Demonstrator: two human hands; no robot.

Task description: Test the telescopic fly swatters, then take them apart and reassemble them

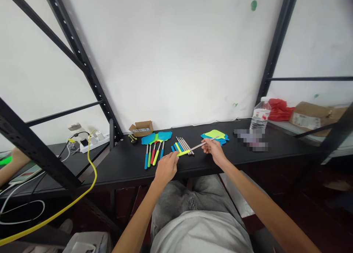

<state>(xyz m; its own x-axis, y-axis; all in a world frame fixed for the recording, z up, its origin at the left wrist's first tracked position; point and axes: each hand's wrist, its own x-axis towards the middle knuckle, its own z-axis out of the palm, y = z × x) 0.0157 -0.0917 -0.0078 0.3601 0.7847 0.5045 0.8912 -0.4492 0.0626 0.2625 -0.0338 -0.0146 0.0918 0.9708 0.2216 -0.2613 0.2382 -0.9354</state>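
Observation:
My left hand (167,167) is closed around the end of a yellow-green handle (183,153). A thin metal rod (196,146) runs out of that handle, and my right hand (214,151) pinches it farther along. Beneath them lie several loose metal rods (184,144) and a few loose blue and yellow handles (173,147). Just beyond my right hand is a pile of flat yellow-green and blue swatter heads (215,133). To the left of my left hand, several whole fly swatters (152,156) with coloured handles lie side by side, their heads (164,136) toward the wall.
An open cardboard box (142,128) and a black-and-yellow tape measure (132,138) are at the back left. A water bottle (260,115) stands right, near a red bag (280,109). Left are a power strip (95,142), a yellow cable (93,176) and another person's hand (20,158).

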